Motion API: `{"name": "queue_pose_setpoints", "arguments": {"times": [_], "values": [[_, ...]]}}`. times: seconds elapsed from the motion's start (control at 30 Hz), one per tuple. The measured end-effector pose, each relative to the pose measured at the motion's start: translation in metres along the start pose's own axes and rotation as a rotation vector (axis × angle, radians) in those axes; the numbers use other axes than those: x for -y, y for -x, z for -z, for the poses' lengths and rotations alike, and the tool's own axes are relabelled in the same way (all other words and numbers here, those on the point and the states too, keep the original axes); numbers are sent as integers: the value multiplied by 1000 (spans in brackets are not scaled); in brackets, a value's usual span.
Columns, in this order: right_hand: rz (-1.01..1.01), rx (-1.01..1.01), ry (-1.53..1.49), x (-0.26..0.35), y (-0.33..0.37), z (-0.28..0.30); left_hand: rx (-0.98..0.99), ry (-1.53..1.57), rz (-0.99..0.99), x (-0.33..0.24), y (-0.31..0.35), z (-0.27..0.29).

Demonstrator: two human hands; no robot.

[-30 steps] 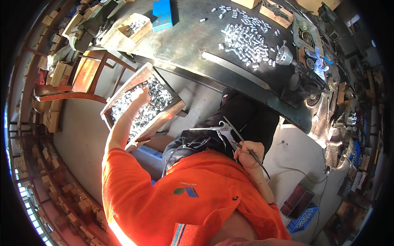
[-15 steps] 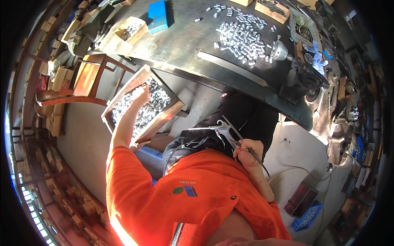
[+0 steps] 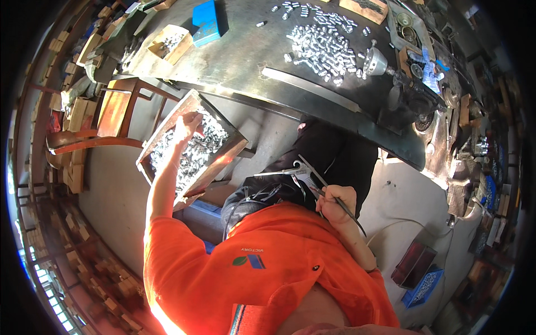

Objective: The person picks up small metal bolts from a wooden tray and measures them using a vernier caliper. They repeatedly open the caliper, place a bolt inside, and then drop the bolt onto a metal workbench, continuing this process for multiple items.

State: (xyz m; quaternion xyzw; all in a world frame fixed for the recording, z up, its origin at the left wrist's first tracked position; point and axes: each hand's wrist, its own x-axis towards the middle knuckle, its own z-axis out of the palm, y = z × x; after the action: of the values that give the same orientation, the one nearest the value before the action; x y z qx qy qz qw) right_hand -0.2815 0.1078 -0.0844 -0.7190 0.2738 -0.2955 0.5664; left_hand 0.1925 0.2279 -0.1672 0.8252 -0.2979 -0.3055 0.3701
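My left hand (image 3: 188, 126) is over the far part of a wooden box (image 3: 231, 146) heaped with small shiny metal parts (image 3: 192, 159). Its fingers are curled together, and what they hold is hidden. In front of my lap, my right hand (image 3: 339, 204) is closed round a slim dark rod-like tool (image 3: 354, 217), whose thin curved end sticks out toward the lower right. Just beyond that hand lies a grey metal tool with slender arms (image 3: 301, 173); whether the fingers also grip it I cannot tell.
A dark metal bench (image 3: 245, 61) stands ahead, bearing a pile of short silver cylinders (image 3: 324, 50), a chuck-like metal fixture (image 3: 375, 61), a blue box (image 3: 206, 25) and a small wooden box (image 3: 170, 44). At left is a wooden chair (image 3: 114, 111); a blue bin (image 3: 422, 287) sits at lower right.
My left hand has shifted toward the far side of the wooden box, its fingers now curled above the parts. My right hand keeps its grip and has barely moved. The view has shifted slightly.
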Motion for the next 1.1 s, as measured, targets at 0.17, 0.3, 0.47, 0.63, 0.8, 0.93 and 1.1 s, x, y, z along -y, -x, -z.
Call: {"name": "queue_pose_setpoints", "arguments": {"times": [0.17, 0.3, 0.47, 0.63, 0.8, 0.93, 1.1], "values": [[64, 35, -7, 22, -14, -5, 328, 940, -223, -117, 81, -51], [117, 27, 3, 30, -16, 1, 668, 841, -77, -176, 113, -101], [179, -12, 90, 34, -18, 11, 940, 937, 156, -200, 137, -141], [167, -35, -25, 30, -20, 13, 1027, 926, 228, -206, 150, -154], [190, 14, -19, 35, -28, 15, 958, 811, 76, -202, 153, -163], [307, -9, 88, 33, -31, 11, 864, 554, -65, -216, 158, -163], [188, -26, 8, 24, -27, 10, 899, 543, -87, -225, 156, -161]]}}
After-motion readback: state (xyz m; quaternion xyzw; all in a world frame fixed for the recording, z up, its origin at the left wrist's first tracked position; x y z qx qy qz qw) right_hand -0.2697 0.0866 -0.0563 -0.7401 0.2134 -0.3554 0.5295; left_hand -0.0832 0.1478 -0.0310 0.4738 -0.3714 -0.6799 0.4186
